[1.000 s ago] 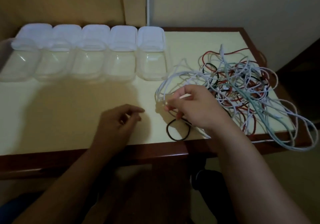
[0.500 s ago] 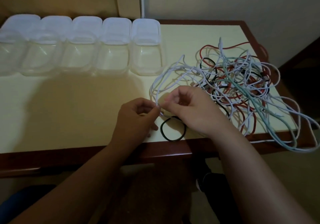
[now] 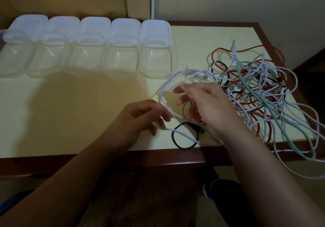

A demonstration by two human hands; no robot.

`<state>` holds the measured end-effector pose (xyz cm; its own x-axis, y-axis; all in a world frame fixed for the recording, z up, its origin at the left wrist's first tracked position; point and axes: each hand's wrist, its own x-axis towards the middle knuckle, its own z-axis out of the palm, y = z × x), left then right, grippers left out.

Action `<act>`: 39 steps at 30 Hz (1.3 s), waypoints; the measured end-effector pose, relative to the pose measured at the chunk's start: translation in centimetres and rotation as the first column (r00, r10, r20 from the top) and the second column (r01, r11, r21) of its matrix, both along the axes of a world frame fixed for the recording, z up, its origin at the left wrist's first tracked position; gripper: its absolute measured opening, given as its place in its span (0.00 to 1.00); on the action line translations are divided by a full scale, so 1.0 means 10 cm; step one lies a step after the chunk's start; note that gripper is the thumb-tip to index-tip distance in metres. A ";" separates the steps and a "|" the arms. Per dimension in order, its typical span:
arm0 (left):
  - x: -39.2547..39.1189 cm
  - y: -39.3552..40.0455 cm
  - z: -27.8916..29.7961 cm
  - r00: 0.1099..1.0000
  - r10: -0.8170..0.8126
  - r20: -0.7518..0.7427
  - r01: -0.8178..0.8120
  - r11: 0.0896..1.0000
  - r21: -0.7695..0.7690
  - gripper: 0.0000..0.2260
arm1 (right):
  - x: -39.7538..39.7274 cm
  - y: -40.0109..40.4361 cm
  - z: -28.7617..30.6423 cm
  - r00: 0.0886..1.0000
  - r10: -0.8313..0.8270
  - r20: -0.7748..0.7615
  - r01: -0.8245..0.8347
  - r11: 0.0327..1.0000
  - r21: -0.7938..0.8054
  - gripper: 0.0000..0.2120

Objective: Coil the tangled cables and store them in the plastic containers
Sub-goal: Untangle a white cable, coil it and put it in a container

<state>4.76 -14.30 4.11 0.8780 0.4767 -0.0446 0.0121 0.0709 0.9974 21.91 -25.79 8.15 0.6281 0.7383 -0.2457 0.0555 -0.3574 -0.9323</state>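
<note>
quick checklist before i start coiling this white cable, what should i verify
1. Left hand has a firm hold on the white cable: ok, its fingers pinch it.
2. Right hand has the same cable: cannot tell, its fingers are loosely curled around the loops.
3. White cable is free of the tangled pile: not ok, it runs back into the pile.
4. The black loop near the table edge is out of the way: not ok, the white end crosses over it.
5. Plastic containers are open to receive a coil: ok, five sit in a row with lids back.
6. Cables all on the table: not ok, several hang over the right front edge.
</note>
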 end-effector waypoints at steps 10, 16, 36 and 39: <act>-0.08 0.19 -0.02 0.999 0.026 -0.043 -0.028 0.999 -0.040 0.11 | -0.14 0.11 -0.07 0.988 0.106 0.112 -0.129 0.966 0.224 0.08; -0.13 0.31 0.03 0.946 0.283 0.161 -0.302 0.946 0.113 0.11 | -0.17 0.10 -0.13 0.821 0.284 0.495 -0.362 0.930 0.067 0.12; -0.30 0.29 0.17 0.965 0.177 0.194 -0.241 0.302 0.922 0.10 | -0.26 -0.05 -0.03 0.787 0.582 0.205 -0.595 0.804 0.002 0.10; -0.31 0.31 0.17 0.932 0.295 0.210 -0.361 0.723 0.588 0.17 | -0.20 -0.08 0.05 0.858 0.511 0.039 -0.511 0.846 0.151 0.08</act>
<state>1.71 -11.16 5.84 0.6451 0.6314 0.4302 0.0069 -0.5679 0.8231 19.86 -26.55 8.68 0.1511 0.9827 -0.1071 0.1890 -0.1350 -0.9727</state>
